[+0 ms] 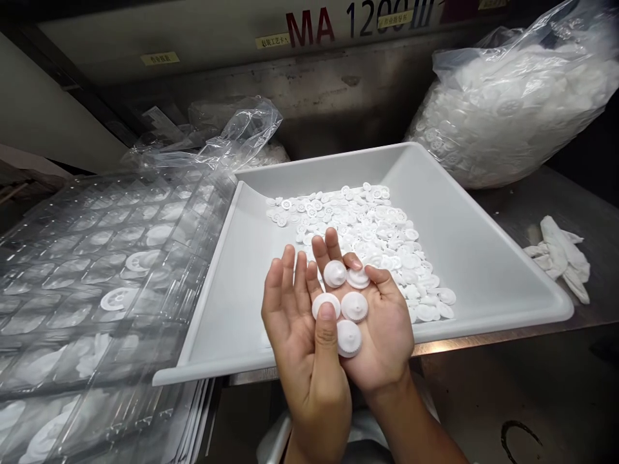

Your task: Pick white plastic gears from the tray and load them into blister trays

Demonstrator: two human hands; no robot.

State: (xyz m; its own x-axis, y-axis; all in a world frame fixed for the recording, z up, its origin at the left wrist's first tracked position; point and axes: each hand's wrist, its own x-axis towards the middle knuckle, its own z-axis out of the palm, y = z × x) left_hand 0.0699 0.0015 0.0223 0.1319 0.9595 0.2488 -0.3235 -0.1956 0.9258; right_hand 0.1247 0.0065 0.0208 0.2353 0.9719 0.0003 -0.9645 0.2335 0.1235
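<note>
My right hand (384, 328) is cupped palm up, cradling several small white plastic gears (354, 306) with toothed rims and raised hubs. Its fingers curl around the upper ones. Against it on the left leans my left hand (304, 341), fingers stretched upward and thumb laid on the edge of one gear (323, 304). Both hands are together above the front edge of a light grey tray (464, 219). Inside that tray, behind my hands, lies a spread pile of similar white gears (362, 219).
Clear plastic blister trays (72, 270), some pockets showing white parts, are stacked on the left. A bulging clear bag of white parts (507, 109) stands back right. A crumpled plastic bag (236, 138) sits behind the tray. White gloves (561, 258) lie on the right.
</note>
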